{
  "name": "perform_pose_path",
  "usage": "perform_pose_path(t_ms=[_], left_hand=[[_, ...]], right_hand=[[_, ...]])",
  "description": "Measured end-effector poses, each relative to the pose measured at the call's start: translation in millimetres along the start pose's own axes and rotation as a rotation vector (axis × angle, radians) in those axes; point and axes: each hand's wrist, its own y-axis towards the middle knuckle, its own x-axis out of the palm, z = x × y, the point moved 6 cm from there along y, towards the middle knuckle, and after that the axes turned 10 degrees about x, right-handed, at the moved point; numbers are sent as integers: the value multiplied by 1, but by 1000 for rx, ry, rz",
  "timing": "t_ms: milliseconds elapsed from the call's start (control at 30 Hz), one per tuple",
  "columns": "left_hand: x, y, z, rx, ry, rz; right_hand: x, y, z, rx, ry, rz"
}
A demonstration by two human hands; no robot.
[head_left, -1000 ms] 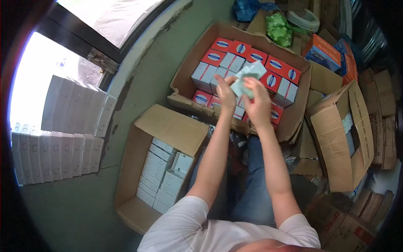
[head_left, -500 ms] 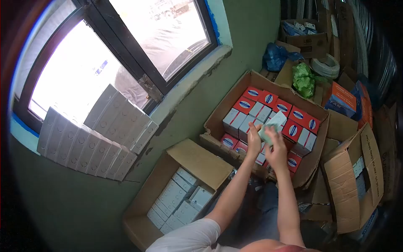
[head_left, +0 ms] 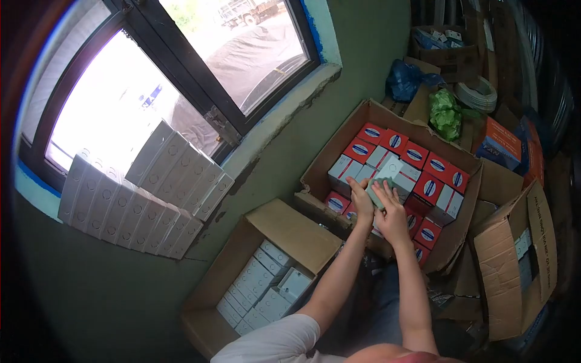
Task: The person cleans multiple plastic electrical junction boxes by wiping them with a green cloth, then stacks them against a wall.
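Observation:
My left hand (head_left: pixel 363 204) and my right hand (head_left: pixel 392 216) meet above the large open carton (head_left: pixel 315 149). Between them is a white plastic box (head_left: pixel 392 169), its near side looking greenish-grey in the shade. The left hand holds its left edge, while the right hand's fingers lie across the near side. Part of the box is hidden by my fingers. Red-and-white cardboard boxes (head_left: pixel 425 188) with blue oval labels fill the carton just below, several of them showing white sides.
Left of my arms, an open carton (head_left: pixel 212 290) holds white plastic boxes (head_left: pixel 257 278). More white boxes (head_left: pixel 121 202) are stacked on the windowsill (head_left: pixel 284 109). To the right stand a flapped carton (head_left: pixel 499 260), a green bag (head_left: pixel 445 114), a blue bag (head_left: pixel 404 81) and a cable coil (head_left: pixel 476 95).
The right hand's fingers, blurred before, now rest flatter against the plastic box. Both hands stay over the carton. The whole view has shifted slightly.

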Motion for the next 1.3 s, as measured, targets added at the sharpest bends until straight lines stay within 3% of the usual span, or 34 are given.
perform_pose_path(t_ms=[100, 200, 333, 400, 533, 633, 733, 767, 1000, 1067, 1100, 1300], left_hand=[[2, -7, 55, 129, 177, -260], [8, -13, 66, 238, 219, -356], [10, -16, 58, 271, 407, -251], [3, -10, 55, 198, 338, -234], [2, -10, 63, 165, 199, -257], [8, -16, 67, 288, 217, -344], [14, -18, 59, 212, 142, -378], [18, -18, 54, 152, 155, -473], [30, -45, 57, -213, 105, -1131], [30, -52, 68, -296, 89, -1145], [30, -52, 40, -294, 21, -1211], [27, -46, -1, -300, 232, -1118]], right_hand=[[-13, 7, 37, 276, 81, 127], [-34, 10, 50, 229, 48, 297], [-2, 4, 15, 173, 132, 115], [8, 7, 12, 159, 147, 59], [-6, 11, 20, 232, 113, 227], [-32, 16, 47, 301, 125, 484], [-43, 14, 72, 476, 434, 451], [-45, 15, 81, 516, 489, 474], [-49, 8, 94, 534, 172, 343], [-46, 5, 95, 524, 123, 300], [-43, 4, 93, 521, 130, 267], [-37, 3, 68, 409, -138, 122]])
